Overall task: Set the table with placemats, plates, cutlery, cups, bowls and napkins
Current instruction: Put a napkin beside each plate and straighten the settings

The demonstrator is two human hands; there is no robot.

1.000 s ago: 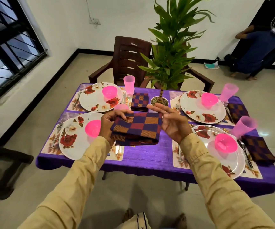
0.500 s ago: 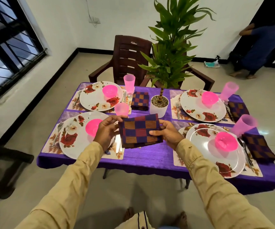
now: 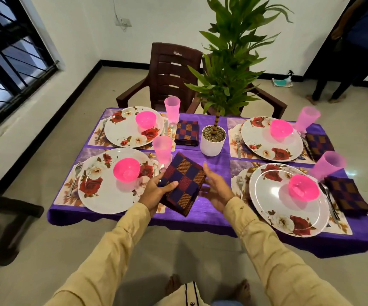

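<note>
A folded checked napkin (image 3: 184, 184) in purple, orange and red is tilted over the near left placemat's right edge, beside the near left plate (image 3: 110, 184). My left hand (image 3: 156, 191) grips its left edge, thumb on top. My right hand (image 3: 215, 191) is just right of the napkin with fingers spread, apart from the cloth. A pink cup (image 3: 162, 149) stands just behind the napkin. Each floral plate carries a pink bowl (image 3: 126, 170). A fork (image 3: 76, 175) lies left of the near left plate.
The table has a purple cloth (image 3: 211, 217). A potted plant (image 3: 214, 140) stands at the centre. Three other settings have plates, bowls, cups and napkins (image 3: 347, 197). A brown chair (image 3: 174, 71) is behind the table. A person (image 3: 344, 51) stands at the far right.
The napkin has come down from in front of me to the table beside the near left plate. My right hand has let go of it and opened.
</note>
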